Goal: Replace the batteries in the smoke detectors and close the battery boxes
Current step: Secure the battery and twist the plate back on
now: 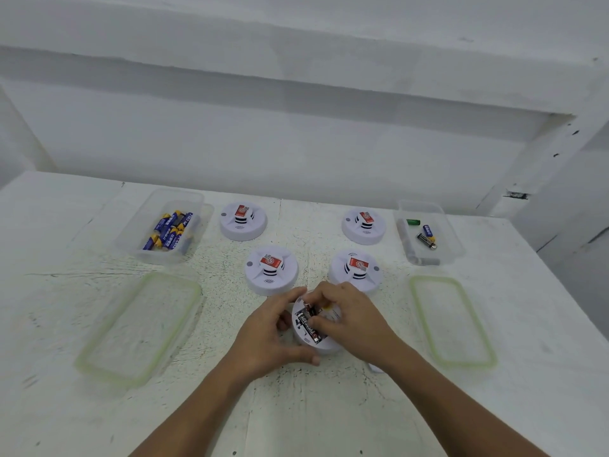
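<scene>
A white smoke detector (324, 346) lies upside down on the table in front of me, its battery bay uncovered. My left hand (267, 334) grips its left rim and holds it steady. My right hand (349, 316) reaches over the top, and its fingertips pinch a black battery (308, 324) lying in the bay. Four other detectors stand face up behind: two near ones (271, 270) (356, 271) and two far ones (243, 221) (364, 225), each with a red sticker. A small white piece (375, 368) peeks out under my right wrist.
A clear box (131, 235) at the back left holds several blue batteries (171, 230). A clear box (456, 245) at the back right holds a few loose batteries (426, 237). Two green-rimmed lids (194, 291) (415, 288) lie flat on either side.
</scene>
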A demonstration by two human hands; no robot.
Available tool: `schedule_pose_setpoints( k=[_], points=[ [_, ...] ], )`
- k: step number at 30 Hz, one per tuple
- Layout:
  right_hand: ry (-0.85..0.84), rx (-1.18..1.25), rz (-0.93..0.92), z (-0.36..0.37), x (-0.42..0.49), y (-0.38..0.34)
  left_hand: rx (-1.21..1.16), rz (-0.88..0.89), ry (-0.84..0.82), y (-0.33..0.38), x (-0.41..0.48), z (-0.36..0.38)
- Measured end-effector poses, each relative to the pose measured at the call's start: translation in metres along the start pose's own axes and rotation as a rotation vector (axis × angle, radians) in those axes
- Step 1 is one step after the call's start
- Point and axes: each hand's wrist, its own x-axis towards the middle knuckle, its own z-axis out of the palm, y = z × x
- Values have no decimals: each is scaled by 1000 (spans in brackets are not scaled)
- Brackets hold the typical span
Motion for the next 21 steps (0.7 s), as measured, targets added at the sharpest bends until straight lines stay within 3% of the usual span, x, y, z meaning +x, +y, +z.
schedule_pose_setpoints(
  k=[21],
  points=[
    [-99, 53, 78, -12, 15, 5, 70, 7, 32, 1, -3, 6]
  ],
)
